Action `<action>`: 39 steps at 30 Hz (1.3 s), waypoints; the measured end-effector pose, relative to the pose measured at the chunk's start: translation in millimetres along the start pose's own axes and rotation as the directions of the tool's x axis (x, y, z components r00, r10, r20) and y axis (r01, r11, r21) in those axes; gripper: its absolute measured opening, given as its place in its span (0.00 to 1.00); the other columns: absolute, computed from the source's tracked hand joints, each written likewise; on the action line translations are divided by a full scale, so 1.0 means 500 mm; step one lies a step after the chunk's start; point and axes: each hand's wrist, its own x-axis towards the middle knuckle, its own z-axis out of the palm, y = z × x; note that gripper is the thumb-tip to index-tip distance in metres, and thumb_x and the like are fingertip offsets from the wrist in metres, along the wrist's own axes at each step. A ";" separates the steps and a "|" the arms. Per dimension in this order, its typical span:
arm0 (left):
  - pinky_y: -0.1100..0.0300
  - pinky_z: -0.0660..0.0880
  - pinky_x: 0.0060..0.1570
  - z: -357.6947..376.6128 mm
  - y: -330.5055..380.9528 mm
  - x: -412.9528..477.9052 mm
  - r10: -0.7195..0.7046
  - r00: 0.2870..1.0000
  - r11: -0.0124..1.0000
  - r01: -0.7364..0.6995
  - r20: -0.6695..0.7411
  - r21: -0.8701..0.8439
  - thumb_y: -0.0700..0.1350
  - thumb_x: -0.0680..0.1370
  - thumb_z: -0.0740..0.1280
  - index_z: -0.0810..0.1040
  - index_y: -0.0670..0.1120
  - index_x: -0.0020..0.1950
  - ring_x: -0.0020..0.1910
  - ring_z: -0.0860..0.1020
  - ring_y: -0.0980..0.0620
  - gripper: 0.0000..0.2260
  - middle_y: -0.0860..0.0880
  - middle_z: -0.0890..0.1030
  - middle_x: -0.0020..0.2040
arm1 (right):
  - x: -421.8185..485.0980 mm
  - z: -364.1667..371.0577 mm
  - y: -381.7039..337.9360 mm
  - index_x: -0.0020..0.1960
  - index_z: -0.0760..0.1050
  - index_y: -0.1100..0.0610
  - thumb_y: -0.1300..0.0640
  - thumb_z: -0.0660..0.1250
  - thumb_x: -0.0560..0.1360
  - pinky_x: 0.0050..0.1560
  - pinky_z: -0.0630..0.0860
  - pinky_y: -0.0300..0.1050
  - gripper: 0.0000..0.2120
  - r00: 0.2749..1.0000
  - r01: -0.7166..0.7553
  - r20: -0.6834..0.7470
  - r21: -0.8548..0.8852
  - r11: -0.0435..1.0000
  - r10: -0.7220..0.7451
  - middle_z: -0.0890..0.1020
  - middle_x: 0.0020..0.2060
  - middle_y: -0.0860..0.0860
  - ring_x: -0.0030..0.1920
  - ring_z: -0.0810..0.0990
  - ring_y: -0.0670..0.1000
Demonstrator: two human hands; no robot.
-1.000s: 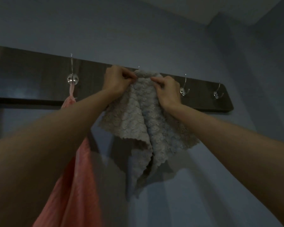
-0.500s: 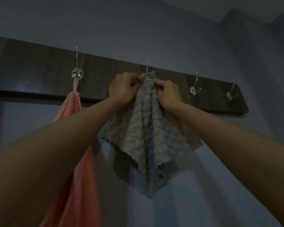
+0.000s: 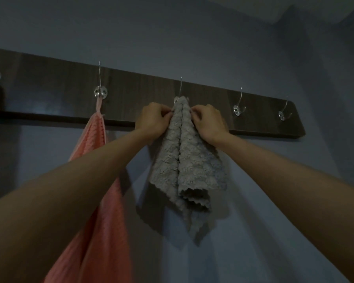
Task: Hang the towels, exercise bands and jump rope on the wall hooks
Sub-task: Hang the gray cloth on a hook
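Towel (image 3: 184, 160), grey | pinched by left hand (image 3: 153, 119), right hand (image 3: 209, 123) | top at hook (image 3: 180, 88)

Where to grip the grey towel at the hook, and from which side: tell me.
Take the grey towel at its bunched top, just under the hook, where the left hand and right hand pinch it. The cloth narrows to a neck there and fans out below. Come from the front, one side each, since the board backs it.

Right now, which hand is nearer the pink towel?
Left. The left hand pinches the grey towel on the side facing the pink towel. The right hand pinches the grey towel's far side, farther away.
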 end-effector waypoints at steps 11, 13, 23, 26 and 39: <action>0.55 0.73 0.63 0.003 0.018 0.001 -0.003 0.998 0.983 0.013 0.055 -0.186 0.46 0.73 0.72 0.70 0.46 0.70 0.62 0.75 0.49 0.26 0.45 0.76 0.64 | -0.007 -0.027 0.005 0.61 0.76 0.54 0.55 0.64 0.76 0.57 0.70 0.41 0.14 0.999 -0.030 0.017 0.129 0.991 0.028 0.80 0.59 0.53 0.60 0.76 0.53; 0.54 0.73 0.63 0.006 0.021 0.001 -0.008 0.999 0.984 0.017 0.053 -0.179 0.47 0.73 0.72 0.70 0.46 0.70 0.63 0.75 0.48 0.27 0.44 0.76 0.64 | -0.007 -0.038 0.008 0.64 0.73 0.53 0.57 0.63 0.76 0.57 0.68 0.39 0.16 1.000 -0.007 0.019 0.156 0.988 0.004 0.78 0.61 0.53 0.62 0.75 0.53; 0.59 0.72 0.62 0.031 0.023 0.008 0.047 0.998 0.996 -0.050 -0.039 -0.081 0.41 0.73 0.72 0.71 0.44 0.69 0.61 0.76 0.49 0.25 0.44 0.78 0.63 | 0.039 -0.037 -0.007 0.70 0.68 0.51 0.61 0.62 0.77 0.68 0.62 0.36 0.22 0.993 0.011 0.108 0.253 0.967 -0.039 0.75 0.66 0.50 0.67 0.71 0.48; 0.65 0.72 0.53 0.037 0.017 0.006 0.086 0.994 0.995 -0.089 -0.074 -0.051 0.39 0.73 0.70 0.73 0.45 0.67 0.51 0.77 0.55 0.22 0.45 0.80 0.59 | 0.053 -0.009 -0.003 0.71 0.66 0.50 0.67 0.62 0.73 0.71 0.65 0.46 0.29 0.978 -0.021 0.202 0.328 0.944 -0.049 0.73 0.68 0.50 0.68 0.70 0.50; 0.67 0.71 0.56 0.045 -0.008 -0.009 0.076 0.994 0.991 -0.084 -0.083 -0.100 0.38 0.75 0.69 0.72 0.44 0.67 0.55 0.78 0.53 0.21 0.46 0.80 0.60 | 0.028 0.019 0.024 0.61 0.72 0.55 0.61 0.54 0.78 0.52 0.70 0.43 0.15 0.988 -0.012 0.151 0.323 0.946 -0.039 0.76 0.52 0.51 0.53 0.75 0.51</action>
